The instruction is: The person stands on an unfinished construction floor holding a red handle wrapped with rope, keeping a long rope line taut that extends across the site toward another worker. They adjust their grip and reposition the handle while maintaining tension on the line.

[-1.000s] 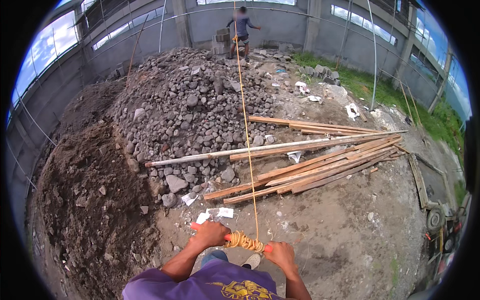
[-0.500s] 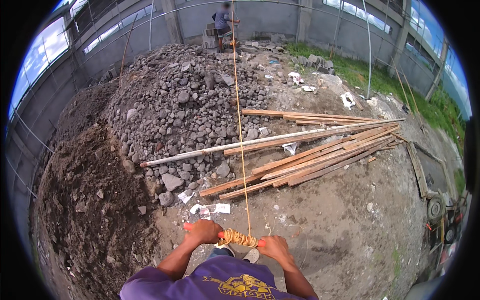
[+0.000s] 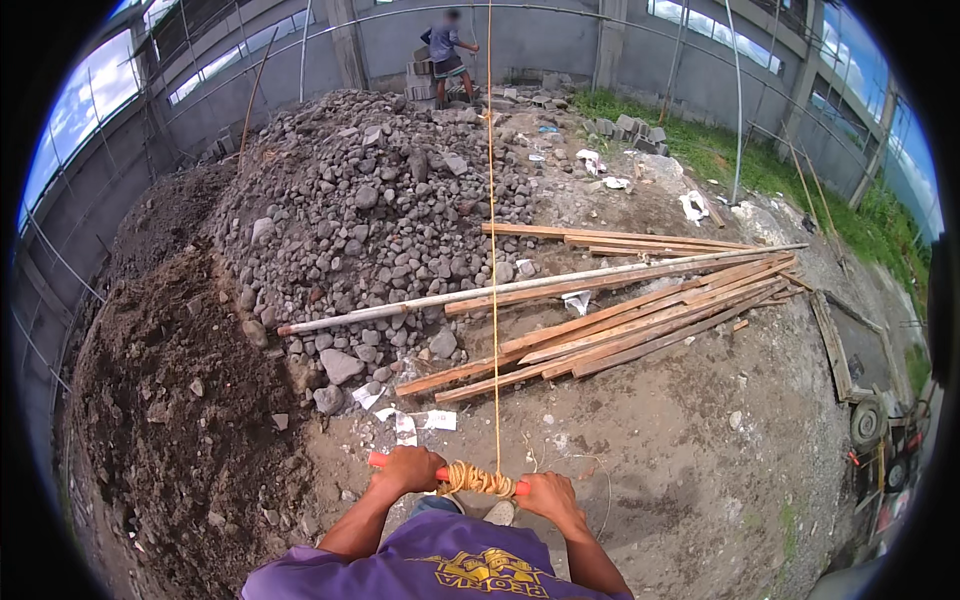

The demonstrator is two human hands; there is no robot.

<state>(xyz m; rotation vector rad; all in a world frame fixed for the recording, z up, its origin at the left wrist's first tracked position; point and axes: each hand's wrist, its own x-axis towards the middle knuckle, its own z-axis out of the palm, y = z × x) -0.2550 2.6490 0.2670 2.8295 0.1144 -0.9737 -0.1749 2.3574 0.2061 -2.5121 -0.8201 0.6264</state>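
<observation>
Lowest on my remote feed is a purple shirt (image 3: 400, 563) with yellow print, the forearms reaching forward from it. The left hand (image 3: 412, 469) has its grip closed around a red rod (image 3: 378, 460), whose left end projects past the knuckles. The right hand (image 3: 550, 494) has its grip wrapped about the rod's other end. Between the two hands I see the winding (image 3: 477, 480), several turns of yellow cord bunched around the rod. From near its right end the rope (image 3: 494, 280) runs up my view as a straight line and leaves at the top edge. The rod lies roughly crosswise, its left end slightly higher in my view, above the shoes (image 3: 500, 513).

Just beyond the left hand, paper scraps (image 3: 440, 420) lie on the ground (image 3: 680, 440). Farther out, timbers (image 3: 650, 314) lie fanned, their ends converging at right; a pale pipe (image 3: 430, 301) crosses the ground with them, its left end over stones. A brown soil heap (image 3: 180, 390) occupies the left, adjoining the larger gravel heap (image 3: 370, 210). Behind, a co-worker (image 3: 446, 45) stands beside stacked blocks (image 3: 418, 80), one arm held out. Grass (image 3: 700, 150) borders the right; a grey wall (image 3: 540, 45) closes my view.
</observation>
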